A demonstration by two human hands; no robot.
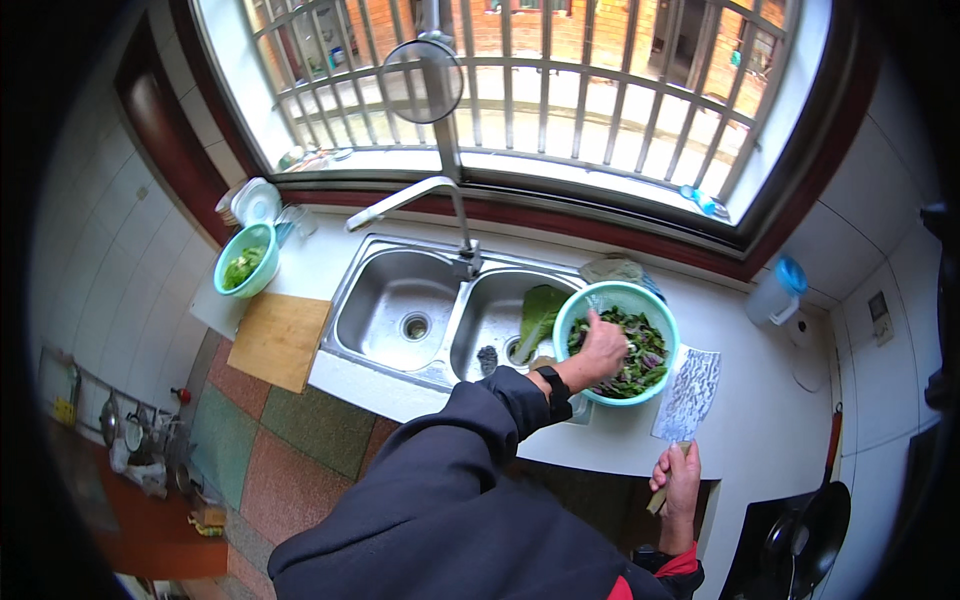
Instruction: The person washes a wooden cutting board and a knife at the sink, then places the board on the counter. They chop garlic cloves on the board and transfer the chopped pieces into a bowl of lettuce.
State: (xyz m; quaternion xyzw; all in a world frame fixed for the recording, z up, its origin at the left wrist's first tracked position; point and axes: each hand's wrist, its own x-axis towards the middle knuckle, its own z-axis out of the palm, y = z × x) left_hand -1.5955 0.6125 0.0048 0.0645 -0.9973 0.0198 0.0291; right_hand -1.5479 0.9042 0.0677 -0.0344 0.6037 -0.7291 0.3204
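Note:
My left hand [600, 346], with a black band at the wrist, reaches over a mint-green plastic basket [673, 319]. Chopped green and purple leaves [637, 375] fill the basket. The fingers are bent and partly hidden, so whether they grip any leaves is unclear. At the lower right, my right hand [681, 476] grips the handle of a cleaver. Its broad, shiny, patterned cleaver blade [686, 394] extends over the white worktop beside the basket, pointing away from me. A large green leaf [541, 319] lies in the right bowl of the steel sink, left of the basket.
The double-bowl steel sink [358, 330] has a faucet [469, 251] behind it. To its left are a wooden cutting board [279, 337] and a smaller green basket [270, 274] of greens. A blue-lidded jug [776, 296] stands right; a wok [825, 532] sits lower right.

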